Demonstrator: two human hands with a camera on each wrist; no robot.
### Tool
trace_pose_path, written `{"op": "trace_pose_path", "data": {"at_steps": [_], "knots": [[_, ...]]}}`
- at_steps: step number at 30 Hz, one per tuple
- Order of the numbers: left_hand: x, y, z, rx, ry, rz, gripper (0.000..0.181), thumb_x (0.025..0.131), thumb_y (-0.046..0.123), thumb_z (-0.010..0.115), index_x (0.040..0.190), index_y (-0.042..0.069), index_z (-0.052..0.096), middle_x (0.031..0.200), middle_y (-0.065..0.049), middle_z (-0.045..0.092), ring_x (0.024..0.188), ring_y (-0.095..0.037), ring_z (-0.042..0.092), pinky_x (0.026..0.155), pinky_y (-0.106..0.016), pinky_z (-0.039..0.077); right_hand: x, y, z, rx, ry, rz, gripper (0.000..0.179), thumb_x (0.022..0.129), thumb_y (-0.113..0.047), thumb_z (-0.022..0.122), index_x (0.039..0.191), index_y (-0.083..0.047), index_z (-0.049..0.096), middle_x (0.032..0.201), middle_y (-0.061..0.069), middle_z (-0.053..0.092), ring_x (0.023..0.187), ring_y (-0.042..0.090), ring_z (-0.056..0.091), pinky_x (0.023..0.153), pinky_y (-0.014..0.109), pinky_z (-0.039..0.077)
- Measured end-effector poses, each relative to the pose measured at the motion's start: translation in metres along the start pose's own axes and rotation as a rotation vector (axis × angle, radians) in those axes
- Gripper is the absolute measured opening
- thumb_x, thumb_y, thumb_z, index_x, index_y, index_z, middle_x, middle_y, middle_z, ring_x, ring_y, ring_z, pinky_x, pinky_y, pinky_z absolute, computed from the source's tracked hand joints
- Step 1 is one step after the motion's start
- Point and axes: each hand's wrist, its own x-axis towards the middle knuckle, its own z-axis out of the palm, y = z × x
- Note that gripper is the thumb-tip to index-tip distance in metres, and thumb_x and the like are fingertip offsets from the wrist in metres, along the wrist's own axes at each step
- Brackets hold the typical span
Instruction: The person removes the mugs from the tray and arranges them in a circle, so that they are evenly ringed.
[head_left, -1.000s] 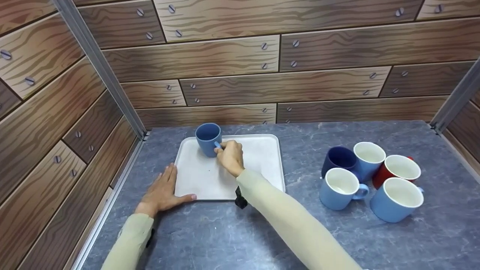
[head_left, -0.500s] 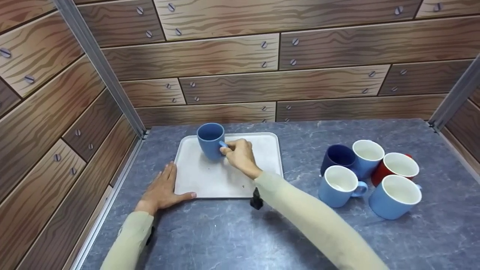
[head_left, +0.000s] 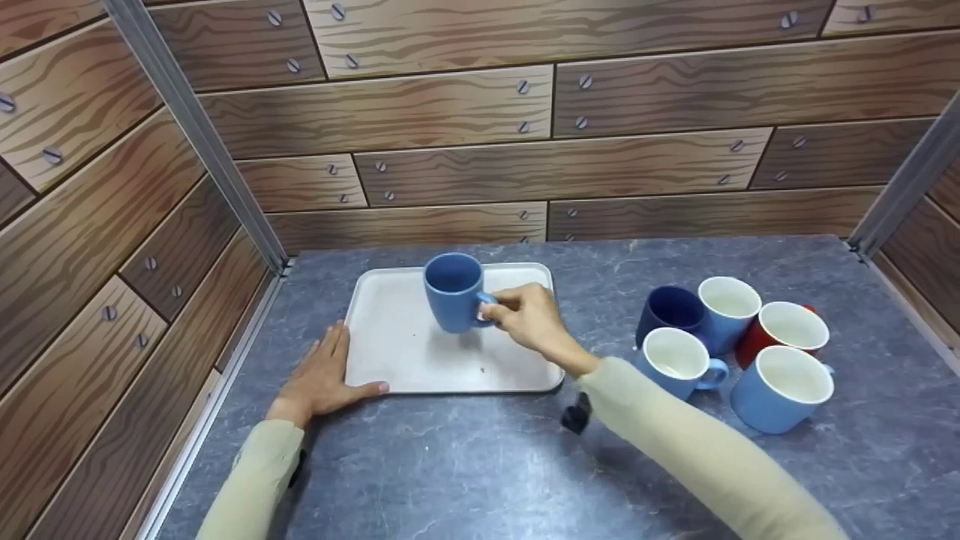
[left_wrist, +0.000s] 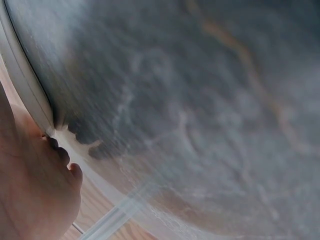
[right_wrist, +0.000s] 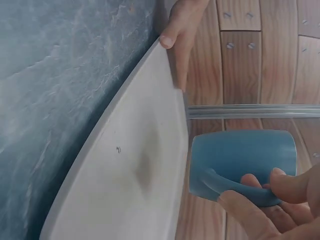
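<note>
My right hand point(head_left: 534, 321) pinches the handle of a blue mug point(head_left: 454, 294), which hangs upright above the white tray point(head_left: 390, 352). Below the mug its shadow falls on the tray. In the right wrist view the thumb and fingers close round the handle of the mug point(right_wrist: 240, 155). Straight-fingered, my left hand point(head_left: 315, 379) lies at the tray's left side, with the thumb along the front-left corner. The left wrist view shows that hand point(left_wrist: 40, 180) beside the tray edge point(left_wrist: 25, 75).
On the right stand several mugs close together: a dark blue one point(head_left: 667, 319), a red one point(head_left: 787, 330) and light blue ones, such as the front-right mug point(head_left: 776, 401). My right forearm passes in front of this group. Wood-patterned walls point(head_left: 450, 112) enclose the grey table point(head_left: 450, 465).
My right hand has lifted the blue mug off the tray's back-left corner and carried it to the right. My left hand stays at the tray's left side.
</note>
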Motion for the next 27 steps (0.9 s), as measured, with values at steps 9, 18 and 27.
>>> {"op": "trace_pose_path", "data": {"at_steps": [9, 18, 27], "knots": [[0.0, -0.001, 0.0, -0.001, -0.004, 0.003, 0.14, 0.081, 0.087, 0.067, 0.168, -0.007, 0.009, 0.177, -0.027, 0.008, 0.165, -0.044, 0.01, 0.136, -0.057, 0.013, -0.033, 0.004, -0.046, 0.03, -0.039, -0.007, 0.022, 0.094, -0.009, 0.082, 0.114, -0.001, 0.083, 0.101, 0.016, 0.082, 0.082, 0.01, 0.074, 0.074, 0.02, 0.063], [-0.001, 0.001, 0.002, 0.0, -0.011, 0.006, 0.141, 0.081, 0.087, 0.066, 0.167, -0.009, 0.009, 0.176, -0.03, 0.009, 0.165, -0.045, 0.012, 0.135, -0.058, 0.014, -0.066, 0.016, -0.087, 0.028, -0.084, -0.029, 0.025, 0.096, -0.012, 0.08, 0.12, -0.002, 0.081, 0.11, 0.017, 0.081, 0.089, 0.008, 0.075, 0.078, 0.019, 0.063], [-0.002, 0.002, 0.0, -0.005, 0.01, 0.022, 0.139, 0.081, 0.085, 0.068, 0.167, -0.008, 0.012, 0.176, -0.029, 0.01, 0.165, -0.044, 0.012, 0.135, -0.058, 0.014, -0.106, 0.025, -0.125, 0.054, -0.132, -0.109, 0.025, 0.097, -0.009, 0.079, 0.119, 0.002, 0.08, 0.111, 0.021, 0.08, 0.094, 0.005, 0.076, 0.084, 0.023, 0.065]]}}
